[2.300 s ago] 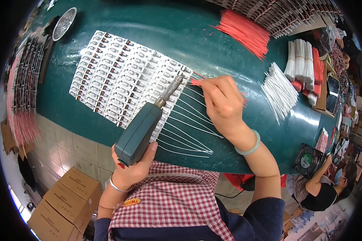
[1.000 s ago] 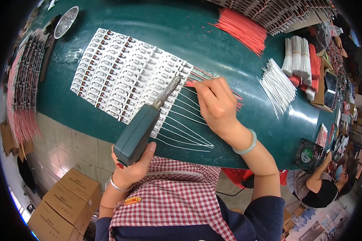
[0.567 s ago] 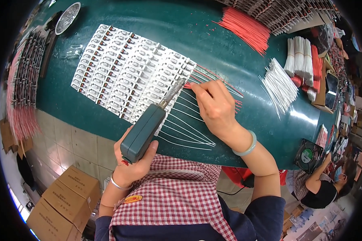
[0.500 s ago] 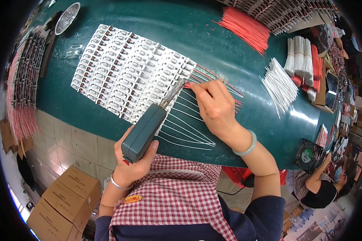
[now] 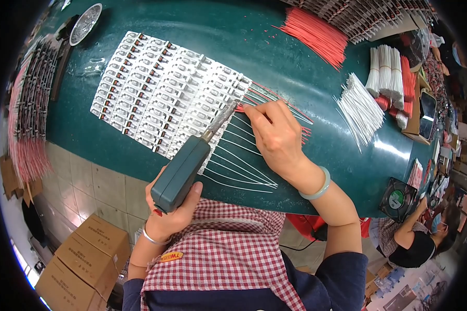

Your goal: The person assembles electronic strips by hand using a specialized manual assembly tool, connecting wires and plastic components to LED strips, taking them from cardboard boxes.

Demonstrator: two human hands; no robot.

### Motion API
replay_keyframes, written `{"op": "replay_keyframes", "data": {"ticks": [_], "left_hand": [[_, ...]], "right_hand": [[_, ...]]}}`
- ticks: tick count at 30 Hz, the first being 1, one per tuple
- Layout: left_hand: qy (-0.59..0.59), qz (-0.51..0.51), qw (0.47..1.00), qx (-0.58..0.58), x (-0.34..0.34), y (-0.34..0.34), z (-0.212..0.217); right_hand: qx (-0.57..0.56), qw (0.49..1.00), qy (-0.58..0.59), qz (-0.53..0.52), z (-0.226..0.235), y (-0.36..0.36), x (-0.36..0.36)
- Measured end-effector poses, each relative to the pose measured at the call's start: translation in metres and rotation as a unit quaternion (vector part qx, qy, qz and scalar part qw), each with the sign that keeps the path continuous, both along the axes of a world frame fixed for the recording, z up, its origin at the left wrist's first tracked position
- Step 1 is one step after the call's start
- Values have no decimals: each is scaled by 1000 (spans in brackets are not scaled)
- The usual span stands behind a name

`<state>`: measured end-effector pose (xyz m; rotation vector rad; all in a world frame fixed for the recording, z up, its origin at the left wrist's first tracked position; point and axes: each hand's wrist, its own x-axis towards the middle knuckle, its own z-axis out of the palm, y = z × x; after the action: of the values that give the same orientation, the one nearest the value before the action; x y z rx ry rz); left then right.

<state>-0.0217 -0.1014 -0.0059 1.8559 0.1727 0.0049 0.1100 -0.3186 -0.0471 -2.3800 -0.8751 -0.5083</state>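
My left hand [image 5: 172,215] is wrapped round the dark green body of a soldering gun [image 5: 180,173]. Its metal tip reaches up and right to the edge of a block of white plastic parts [image 5: 161,88], laid in rows with small metal pieces in them. By that tip my right hand [image 5: 277,137] pinches a small bunch of red wires [image 5: 239,109], their far ends poking out past the palm. White wires [image 5: 244,168] fan out from the block's right edge below this hand, and red and white ones [image 5: 283,102] above it. The exact contact at the tip is too small to tell.
Loose red wires [image 5: 316,39] and white wires [image 5: 362,111] lie on the green table, near bundled white wires [image 5: 385,72]. A metal bowl [image 5: 85,24] stands far left. A small fan [image 5: 398,199] sits at the right edge, beside a co-worker [image 5: 412,236]. Cardboard boxes [image 5: 83,254] are lower left.
The soldering gun and my left hand have shifted slightly left and down. My right hand has moved a touch left, still pinching the red wires.
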Motion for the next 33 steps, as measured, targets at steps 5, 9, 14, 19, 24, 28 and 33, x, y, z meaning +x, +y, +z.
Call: {"op": "replay_keyframes", "data": {"ticks": [5, 9, 14, 19, 24, 28, 33], "left_hand": [[-6, -10, 999, 32, -8, 4, -4], [-5, -8, 999, 38, -12, 4, -5], [35, -2, 999, -4, -16, 6, -2], [-3, -17, 1000, 3, -14, 8, -4], [-15, -26, 999, 16, -11, 6, -2], [-26, -40, 998, 28, -11, 7, -5], [-27, -42, 998, 45, -8, 6, 1]], "right_hand": [[7, 1000, 1, -3, -2, 0, 0], [28, 1000, -10, -2, -1, 1, -1], [53, 998, -19, 7, 3, 2, -11], [28, 999, 5, 14, 1, 2, -11], [18, 1000, 3, 10, 1, 3, -12], [14, 1000, 3, 11, 1, 4, -11], [9, 1000, 2, 9, 2, 4, -11]]}}
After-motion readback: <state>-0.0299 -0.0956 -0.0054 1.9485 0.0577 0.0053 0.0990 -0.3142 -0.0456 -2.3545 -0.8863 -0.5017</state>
